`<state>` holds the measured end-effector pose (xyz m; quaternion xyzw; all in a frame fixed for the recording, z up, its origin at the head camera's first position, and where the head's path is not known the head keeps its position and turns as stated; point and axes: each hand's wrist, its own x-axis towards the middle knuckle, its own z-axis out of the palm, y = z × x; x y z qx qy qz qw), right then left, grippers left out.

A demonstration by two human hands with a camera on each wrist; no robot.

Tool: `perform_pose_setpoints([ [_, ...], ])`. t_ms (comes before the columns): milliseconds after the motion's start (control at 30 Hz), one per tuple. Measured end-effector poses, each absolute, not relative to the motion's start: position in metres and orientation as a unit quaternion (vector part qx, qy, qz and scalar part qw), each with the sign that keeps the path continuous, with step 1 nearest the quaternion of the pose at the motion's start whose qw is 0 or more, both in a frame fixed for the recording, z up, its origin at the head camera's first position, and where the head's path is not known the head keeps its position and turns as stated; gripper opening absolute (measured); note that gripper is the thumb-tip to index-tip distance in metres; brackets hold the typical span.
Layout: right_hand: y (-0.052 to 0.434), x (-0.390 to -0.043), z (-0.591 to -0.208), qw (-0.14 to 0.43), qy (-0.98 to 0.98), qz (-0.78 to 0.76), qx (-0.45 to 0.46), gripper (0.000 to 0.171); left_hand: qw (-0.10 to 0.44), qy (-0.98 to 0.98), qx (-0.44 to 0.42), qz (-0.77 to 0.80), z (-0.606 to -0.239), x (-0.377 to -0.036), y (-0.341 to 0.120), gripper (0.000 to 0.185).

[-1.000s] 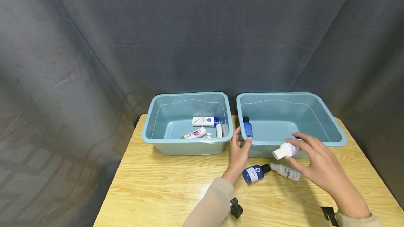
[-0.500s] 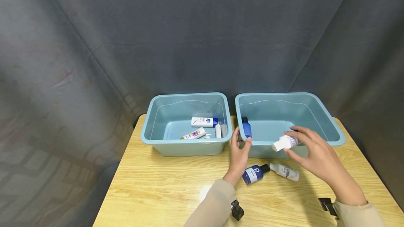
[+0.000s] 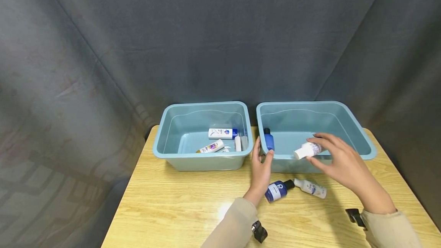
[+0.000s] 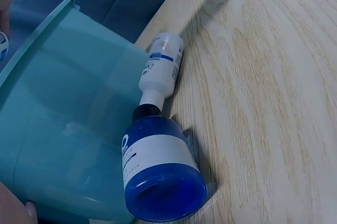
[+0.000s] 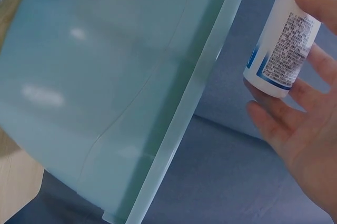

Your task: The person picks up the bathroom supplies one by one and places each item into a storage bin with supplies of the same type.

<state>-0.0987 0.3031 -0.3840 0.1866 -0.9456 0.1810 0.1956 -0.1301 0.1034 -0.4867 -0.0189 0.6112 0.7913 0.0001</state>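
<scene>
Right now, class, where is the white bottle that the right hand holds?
In the head view, the white bottle is in the right hand, above the near rim of the right tub.

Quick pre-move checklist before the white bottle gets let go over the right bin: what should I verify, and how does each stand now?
1. Right hand grips the white bottle: ok, fingers curl round it.
2. Bottle over the right bin: ok in the head view, just past the near rim.
3. Landing spot free: ok, only a blue bottle lies against the left wall.
4. Left hand steadies the bin: ok, it touches the near left corner.
5. Bottle cap closed: cannot tell.
6. Bottles left on the table: not ok, a dark blue bottle and a small white bottle remain.
</scene>
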Motion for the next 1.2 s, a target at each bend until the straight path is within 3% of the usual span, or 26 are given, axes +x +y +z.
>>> perform_pose_setpoints([
  [600, 0.305, -0.122, -0.385, 0.164, -0.955, 0.178, 0.173, 0.053, -0.018, 0.678, 0.020, 0.735, -0.487, -0.130, 0.100, 0.074],
  [967, 0.308, -0.139, -0.385, 0.072, -0.972, 0.175, 0.138, 0.053, -0.046, 0.742, 0.041, 0.668, -0.484, -0.129, 0.097, 0.081],
  [1200, 0.314, -0.151, -0.388, 0.052, -0.975, 0.159, 0.145, 0.051, -0.093, 0.759, 0.070, 0.641, -0.485, -0.129, 0.097, 0.079],
])
